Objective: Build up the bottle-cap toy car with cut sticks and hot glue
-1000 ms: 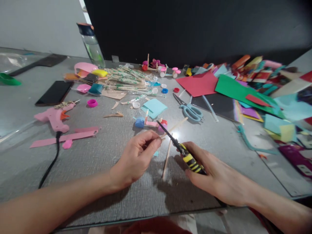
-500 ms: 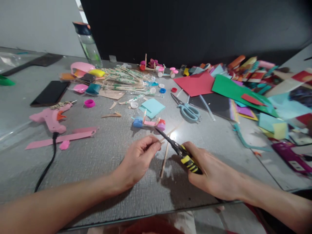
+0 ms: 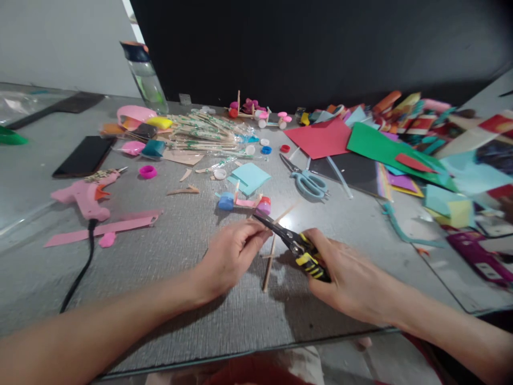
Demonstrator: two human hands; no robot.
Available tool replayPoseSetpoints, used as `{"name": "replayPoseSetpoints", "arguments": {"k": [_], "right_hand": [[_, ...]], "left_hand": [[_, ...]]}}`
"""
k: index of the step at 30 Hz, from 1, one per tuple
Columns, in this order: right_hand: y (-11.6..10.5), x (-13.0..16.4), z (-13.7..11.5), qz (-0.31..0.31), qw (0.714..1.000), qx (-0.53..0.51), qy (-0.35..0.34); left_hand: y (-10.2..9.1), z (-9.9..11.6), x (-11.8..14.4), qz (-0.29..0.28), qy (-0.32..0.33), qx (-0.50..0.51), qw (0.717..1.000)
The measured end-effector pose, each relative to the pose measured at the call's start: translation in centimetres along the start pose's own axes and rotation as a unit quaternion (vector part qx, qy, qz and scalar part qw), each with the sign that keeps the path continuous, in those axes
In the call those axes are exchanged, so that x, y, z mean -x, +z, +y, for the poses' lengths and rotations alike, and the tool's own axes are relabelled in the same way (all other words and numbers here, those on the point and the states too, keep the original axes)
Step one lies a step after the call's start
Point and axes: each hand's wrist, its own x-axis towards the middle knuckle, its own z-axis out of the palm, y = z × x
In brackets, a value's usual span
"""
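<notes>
My left hand (image 3: 230, 255) pinches one end of a thin wooden stick (image 3: 285, 213) that points up and right over the grey table (image 3: 180, 299). My right hand (image 3: 348, 275) grips black-bladed snips with a yellow-and-black striped handle (image 3: 298, 248); the blades lie across the stick beside my left fingertips. A second wooden stick (image 3: 269, 262) lies on the table between my hands. Just beyond sits a small craft piece of a pink strip with a blue cap (image 3: 226, 202) and a red-and-purple cap (image 3: 264, 205).
A pink glue gun (image 3: 82, 191) with a black cord lies at left beside a dark phone (image 3: 84, 156). Blue scissors (image 3: 306, 181), a light-blue paper square (image 3: 248, 176), wrapped sticks (image 3: 204, 131), a water bottle (image 3: 145, 75) and coloured paper sheets (image 3: 380, 147) spread across the back and right.
Both hands have drawn slightly nearer me. The snips' blades have dropped lower and closer to my left fingertips on the stick. The view shifted a little.
</notes>
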Motion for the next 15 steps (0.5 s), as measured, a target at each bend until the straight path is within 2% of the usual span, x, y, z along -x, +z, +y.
{"name": "replayPoseSetpoints", "arguments": {"k": [5,10,15], "right_hand": [[-0.10,-0.30,-0.73,-0.012,1.000,-0.026,-0.005],[-0.16,-0.36,-0.99,-0.025,0.999,-0.046,0.009],[0.04,-0.17,-0.77,-0.027,0.999,-0.021,-0.004]], "left_hand": [[0.04,0.27,0.05,-0.001,-0.034,0.028,0.999],[-0.09,0.36,0.03,-0.002,-0.030,0.071,0.997],[0.18,0.49,0.25,-0.018,-0.040,0.112,0.993]]}}
